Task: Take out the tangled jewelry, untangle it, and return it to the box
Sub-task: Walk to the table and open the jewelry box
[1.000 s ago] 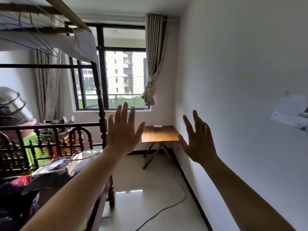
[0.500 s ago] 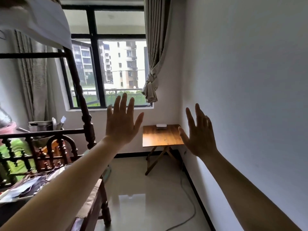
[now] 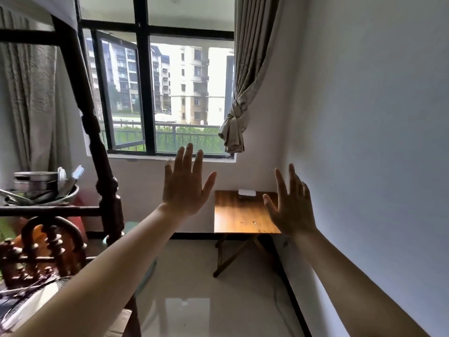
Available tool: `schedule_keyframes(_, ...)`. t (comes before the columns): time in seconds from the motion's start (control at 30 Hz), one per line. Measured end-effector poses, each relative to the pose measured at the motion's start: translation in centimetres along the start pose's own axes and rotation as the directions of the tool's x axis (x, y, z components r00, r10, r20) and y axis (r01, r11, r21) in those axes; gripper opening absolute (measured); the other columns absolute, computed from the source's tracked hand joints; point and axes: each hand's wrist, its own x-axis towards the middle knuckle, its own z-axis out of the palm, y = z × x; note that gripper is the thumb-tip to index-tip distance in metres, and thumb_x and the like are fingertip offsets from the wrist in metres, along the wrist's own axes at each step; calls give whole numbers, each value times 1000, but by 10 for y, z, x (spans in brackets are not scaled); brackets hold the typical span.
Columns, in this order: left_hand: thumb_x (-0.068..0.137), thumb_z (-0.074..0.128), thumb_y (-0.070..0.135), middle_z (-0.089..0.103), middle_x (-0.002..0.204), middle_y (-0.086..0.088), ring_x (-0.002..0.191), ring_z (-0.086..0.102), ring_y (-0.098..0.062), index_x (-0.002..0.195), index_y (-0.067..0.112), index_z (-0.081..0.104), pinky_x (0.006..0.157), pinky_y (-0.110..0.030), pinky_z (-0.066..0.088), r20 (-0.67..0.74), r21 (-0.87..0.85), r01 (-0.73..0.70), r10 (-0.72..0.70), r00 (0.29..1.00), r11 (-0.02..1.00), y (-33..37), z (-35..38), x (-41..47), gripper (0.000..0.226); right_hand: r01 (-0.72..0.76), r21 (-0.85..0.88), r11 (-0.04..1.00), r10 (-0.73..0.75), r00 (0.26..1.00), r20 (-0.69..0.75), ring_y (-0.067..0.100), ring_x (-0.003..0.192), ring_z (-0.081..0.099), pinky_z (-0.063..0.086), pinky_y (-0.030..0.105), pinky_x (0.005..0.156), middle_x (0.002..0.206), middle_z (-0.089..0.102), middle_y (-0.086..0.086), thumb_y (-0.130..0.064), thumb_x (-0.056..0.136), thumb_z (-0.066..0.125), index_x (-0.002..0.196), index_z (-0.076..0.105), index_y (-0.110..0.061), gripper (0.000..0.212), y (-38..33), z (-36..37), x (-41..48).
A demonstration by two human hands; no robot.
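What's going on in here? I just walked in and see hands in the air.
A person holds both bare hands up, fingers spread and empty: the left hand and the right hand. Ahead, a small wooden folding table stands by the window with a small white object on it. No jewelry is visible yet.

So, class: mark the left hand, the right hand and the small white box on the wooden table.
left hand (image 3: 183,190), head view, on the back of the hand.
right hand (image 3: 292,210), head view, on the back of the hand.
white box (image 3: 246,192), head view, on its top face.
wooden table (image 3: 239,218), head view, on its bare top.
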Motion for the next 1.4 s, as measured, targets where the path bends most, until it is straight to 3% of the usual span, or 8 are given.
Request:
schedule_keyframes(0.17, 100, 14, 60, 7, 166, -11, 152, 7, -28, 157, 15, 19, 121, -50, 12, 11, -32, -28, 28, 1000, 999, -9, 80, 99, 73, -62, -22, 998, 62, 998, -24, 38, 148, 24, 27, 54, 117, 167, 0, 15, -60, 97, 30, 160, 8, -23, 76, 35, 59, 78)
schedule_keyframes(0.47, 96, 9, 61, 12, 165, -11, 151, 13, -30, 156, 14, 21, 118, -50, 16, 113, -35, -109, 112, 987, 993, 24, 282, 223, 77, -157, 1, 988, 156, 985, -76, 38, 148, 24, 26, 52, 117, 166, 5, 18, -55, 99, 35, 159, 14, -19, 73, 153, 212, 172)
schedule_keyframes(0.63, 97, 15, 60, 15, 165, -13, 151, 13, -30, 155, 14, 24, 118, -51, 18, 222, 32, -127, 117, 968, 991, 35, 387, 301, 74, -253, 30, 967, 253, 967, 11, 37, 149, 23, 25, 52, 118, 166, 6, 18, -56, 98, 35, 159, 14, -18, 75, 233, 309, 236)
schedule_keyframes(0.73, 97, 15, 60, 19, 163, -15, 150, 17, -32, 153, 13, 29, 117, -53, 20, 216, 46, -117, 104, 971, 992, 29, 431, 351, 75, -240, 23, 971, 238, 970, 53, 38, 149, 24, 26, 52, 117, 166, 8, 19, -55, 98, 36, 158, 16, -17, 74, 268, 355, 292)
schedule_keyframes(0.9, 98, 20, 58, 22, 162, -16, 149, 20, -34, 152, 12, 31, 115, -54, 23, 224, 69, -102, 84, 971, 992, 3, 498, 414, 72, -205, 35, 978, 201, 975, 89, 40, 146, 29, 29, 51, 115, 165, 11, 21, -47, 98, 51, 158, 18, -15, 75, 293, 428, 369)
schedule_keyframes(1.1, 100, 27, 56, 18, 163, -16, 149, 18, -35, 152, 12, 31, 117, -54, 20, 273, 27, -41, 32, 962, 999, -27, 597, 476, 69, -191, 42, 981, 183, 972, 150, 39, 147, 27, 29, 52, 116, 166, 7, 19, -47, 98, 52, 158, 16, -17, 76, 312, 523, 426)
schedule_keyframes(1.4, 100, 28, 57, 18, 163, -17, 150, 17, -33, 153, 12, 30, 116, -52, 23, 425, -79, -203, 217, 879, 976, -68, 779, 558, 70, -245, -85, 966, 259, 929, 263, 34, 150, 23, 25, 47, 119, 167, 3, 15, -53, 99, 43, 159, 12, -21, 75, 349, 667, 512)
